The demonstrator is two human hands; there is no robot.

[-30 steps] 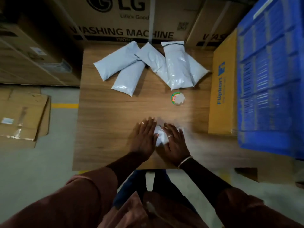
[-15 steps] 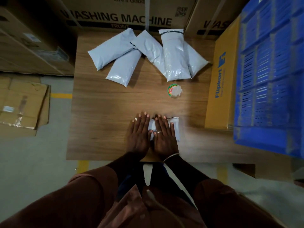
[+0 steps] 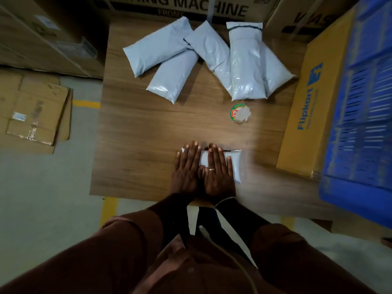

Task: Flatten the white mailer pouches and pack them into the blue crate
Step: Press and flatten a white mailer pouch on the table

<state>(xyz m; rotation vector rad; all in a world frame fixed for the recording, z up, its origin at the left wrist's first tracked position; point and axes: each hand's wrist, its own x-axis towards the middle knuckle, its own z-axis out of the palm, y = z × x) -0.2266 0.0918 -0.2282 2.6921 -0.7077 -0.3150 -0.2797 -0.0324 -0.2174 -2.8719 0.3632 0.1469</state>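
Both hands lie side by side, the left hand (image 3: 186,170) and right hand (image 3: 218,172) palms down with fingers straight, pressing rather than gripping a white mailer pouch (image 3: 235,164) near the near edge of the tabletop (image 3: 137,134), probably to push the air out so it packs flat. The pouch's long axis runs left to right across the person, its right end poking out past the right hand toward the blue crate (image 3: 364,102). The other pouches (image 3: 246,66) wait at the far end, still puffy.

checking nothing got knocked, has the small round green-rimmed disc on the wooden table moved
No. The disc still lies just off the near end of the dark-banded white plastic mailer pouch, as before.
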